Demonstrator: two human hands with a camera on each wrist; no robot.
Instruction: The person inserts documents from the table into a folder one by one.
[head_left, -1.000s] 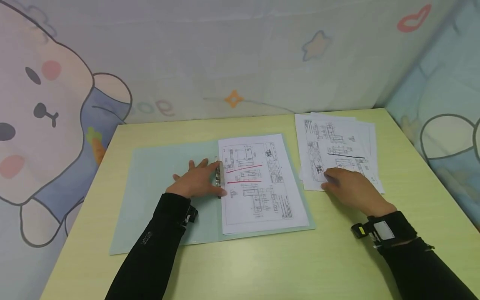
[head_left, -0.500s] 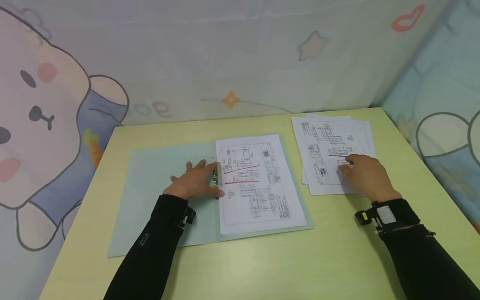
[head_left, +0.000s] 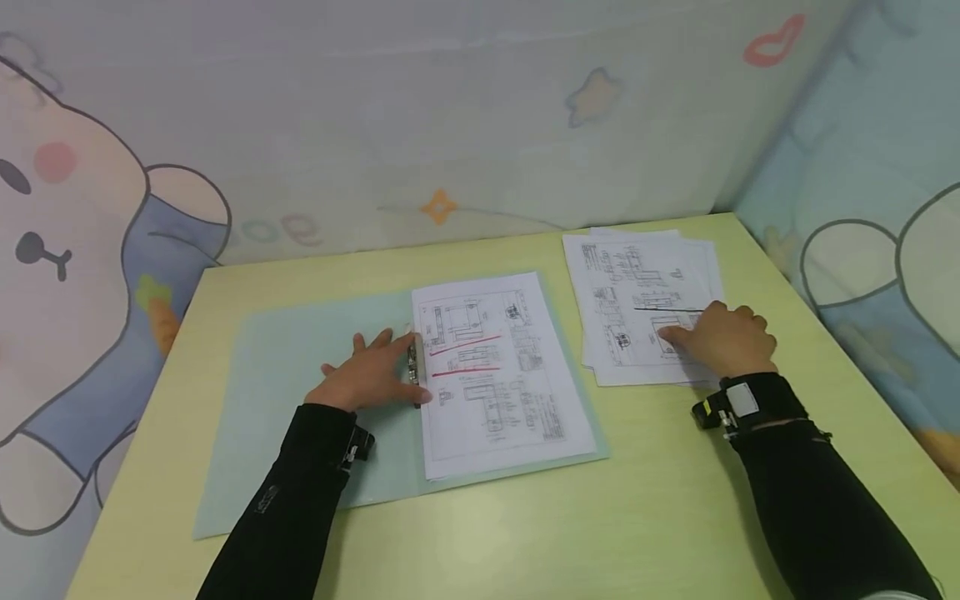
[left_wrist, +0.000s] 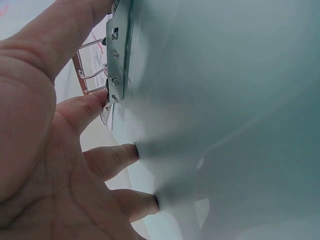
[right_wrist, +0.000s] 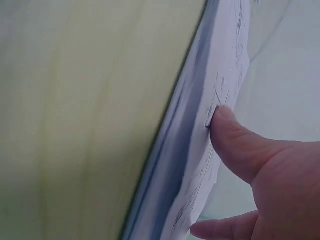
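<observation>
A pale green folder [head_left: 300,400] lies open on the yellow-green table [head_left: 525,533]. My left hand [head_left: 371,375] rests flat on its left flap, thumb and fingers beside the metal clip [head_left: 412,367] at the spine. Up close, the fingertips [left_wrist: 131,151] press the folder [left_wrist: 225,125] next to the clip [left_wrist: 117,55]. A drawing sheet with red lines [head_left: 487,367] lies in the folder's right half. My right hand [head_left: 720,337] rests on a loose stack of drawing sheets [head_left: 637,283] to the right, thumb [right_wrist: 222,120] pressing the top sheet [right_wrist: 225,75] near its edge.
The table [right_wrist: 90,120] stands in a corner, with cartoon-printed walls [head_left: 450,125] behind and to the right. Bare tabletop runs along the front edge and between the folder and the loose stack.
My right hand slid from the stack's near left corner farther up and right onto the sheets. The left hand stayed beside the clip. The view shifted slightly.
</observation>
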